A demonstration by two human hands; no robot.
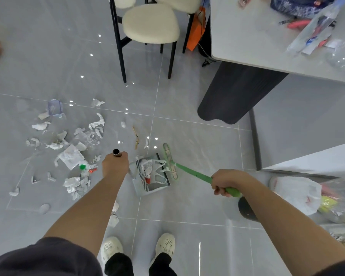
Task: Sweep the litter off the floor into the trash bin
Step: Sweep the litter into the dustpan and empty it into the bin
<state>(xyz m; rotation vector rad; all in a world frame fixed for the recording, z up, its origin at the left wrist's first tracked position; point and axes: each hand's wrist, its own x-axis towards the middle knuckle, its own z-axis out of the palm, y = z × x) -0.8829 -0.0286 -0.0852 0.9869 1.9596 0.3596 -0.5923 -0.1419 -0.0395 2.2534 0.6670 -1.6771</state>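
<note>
My left hand [115, 165] grips the top of the dustpan's upright handle [116, 152]. The grey dustpan [159, 189] lies on the floor in front of my feet, holding scraps of paper and a small red piece. My right hand [225, 183] holds the green broom handle [195, 173]; the broom head [170, 162] rests along the dustpan's right edge. Torn paper, plastic wrappers and a green cap form a litter patch [72, 154] to the left. A black trash bin [246, 211] shows partly beneath my right forearm.
A cream chair [150, 22] with black legs stands ahead. A grey table [257, 36] with a dark pedestal base [233, 96] fills the upper right. White and clear plastic bags [301, 196] lie at the right beside a white ledge. My two feet in pale shoes are below.
</note>
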